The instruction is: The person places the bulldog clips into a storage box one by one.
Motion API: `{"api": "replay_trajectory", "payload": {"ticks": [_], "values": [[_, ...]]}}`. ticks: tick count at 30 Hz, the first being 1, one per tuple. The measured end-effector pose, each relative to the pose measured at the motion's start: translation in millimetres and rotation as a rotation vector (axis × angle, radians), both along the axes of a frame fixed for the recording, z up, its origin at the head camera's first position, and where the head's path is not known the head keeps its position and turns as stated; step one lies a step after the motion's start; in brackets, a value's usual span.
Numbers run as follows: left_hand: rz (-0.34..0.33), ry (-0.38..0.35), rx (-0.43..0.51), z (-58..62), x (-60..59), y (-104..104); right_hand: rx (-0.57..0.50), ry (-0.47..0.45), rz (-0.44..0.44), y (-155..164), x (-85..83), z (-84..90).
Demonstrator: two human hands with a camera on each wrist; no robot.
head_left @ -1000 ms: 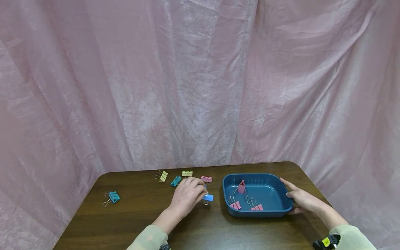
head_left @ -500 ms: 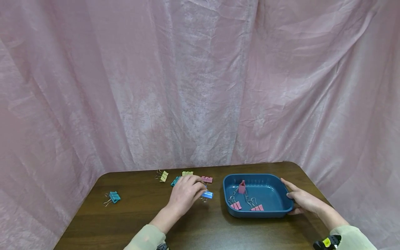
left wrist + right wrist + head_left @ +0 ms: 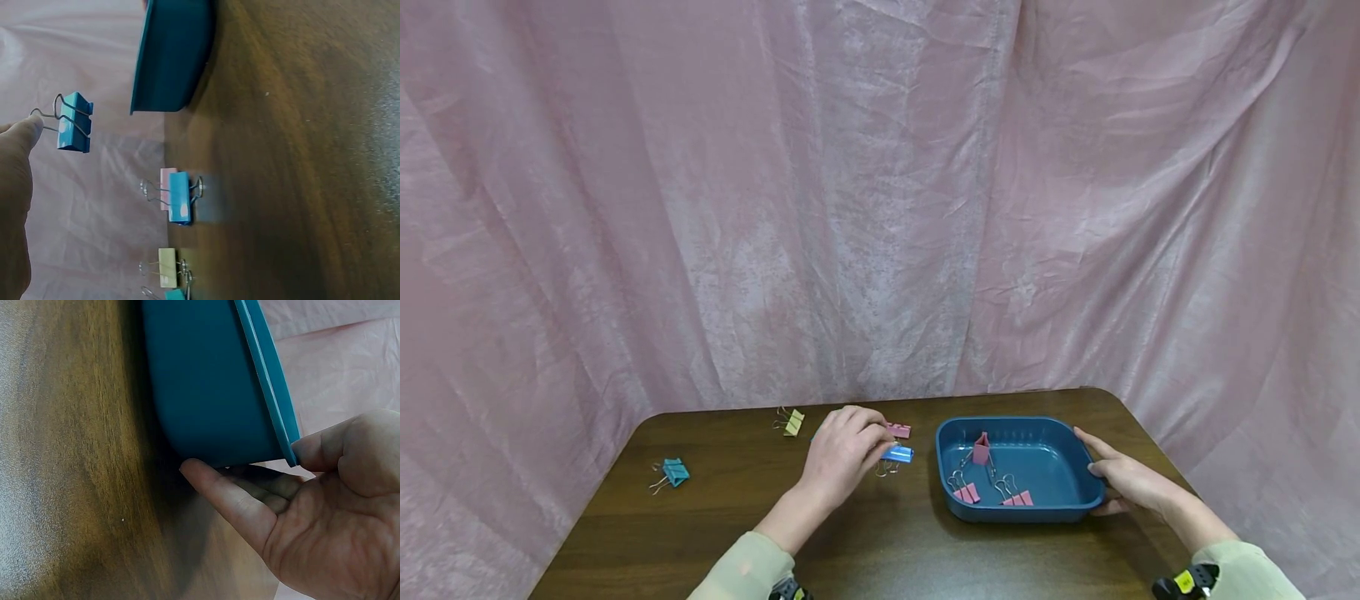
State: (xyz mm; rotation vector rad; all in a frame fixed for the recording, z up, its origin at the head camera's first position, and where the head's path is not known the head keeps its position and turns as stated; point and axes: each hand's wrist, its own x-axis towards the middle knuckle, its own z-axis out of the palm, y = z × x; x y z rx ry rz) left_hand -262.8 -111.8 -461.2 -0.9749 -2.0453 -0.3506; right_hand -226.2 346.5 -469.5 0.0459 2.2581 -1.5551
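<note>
My left hand (image 3: 844, 454) pinches a blue binder clip (image 3: 75, 123) by its wire handle, above the table. In the left wrist view, a second blue binder clip (image 3: 180, 199) stands on the table, partly in front of a pink binder clip (image 3: 165, 177). At the right, my right hand (image 3: 1131, 477) grips the end of a dark blue tray (image 3: 206, 381), thumb at the rim and fingers along the outer wall. Inside the tray lie three pink binder clips, one of them a pink clip (image 3: 981, 450) near the back left.
A yellow binder clip (image 3: 793, 423) lies near the table's back edge, and a teal binder clip (image 3: 675, 472) farther left. Another yellow clip (image 3: 167, 267) and a teal clip (image 3: 175, 294) show in the left wrist view. A pink curtain (image 3: 880, 208) hangs behind the wooden table (image 3: 700, 542).
The blue clip in my left hand has risen slightly, and that hand has shifted a little up and back over the yellow and teal clips. My right hand and the tray stay nearly still.
</note>
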Motion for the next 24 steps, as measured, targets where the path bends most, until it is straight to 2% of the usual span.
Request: {"api": "replay_trajectory", "payload": {"ticks": [15, 24], "values": [[-0.019, -0.007, 0.038, 23.1, -3.1, 5.1, 0.009, 0.006, 0.003, 0.8, 0.8, -0.4], [-0.032, 0.018, 0.051, 37.7, -5.6, 10.2, -0.001, 0.002, 0.002, 0.4, -0.1, -0.7]]}}
